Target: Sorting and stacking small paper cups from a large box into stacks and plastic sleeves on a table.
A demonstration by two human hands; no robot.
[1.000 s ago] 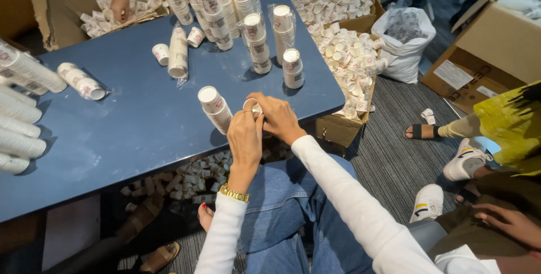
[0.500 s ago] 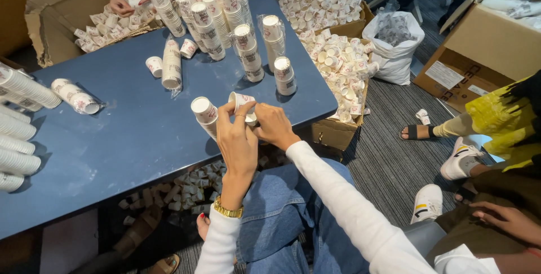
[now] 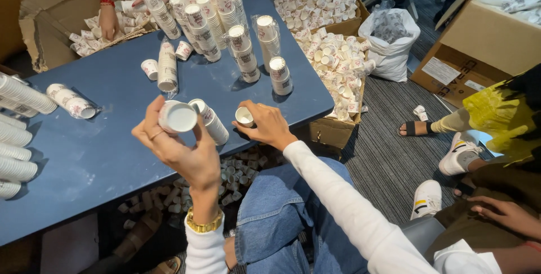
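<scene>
Our left hand (image 3: pixel 180 150) has its fingers clamped around a white paper cup (image 3: pixel 178 117); our right hand (image 3: pixel 267 124) pinches another small cup (image 3: pixel 244 116) near the table's (image 3: pixel 101 155) front edge.

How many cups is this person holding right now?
2: one cup in the raised left hand, another in the right hand at the table edge. Others may be nested inside.

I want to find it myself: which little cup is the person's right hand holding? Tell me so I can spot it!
Look at the big blue table, at its near edge by the person's knees. There the right hand pinches one small white paper cup just beside a lying stack of cups. It is single and open side up, while its neighbours are stacked.
</scene>
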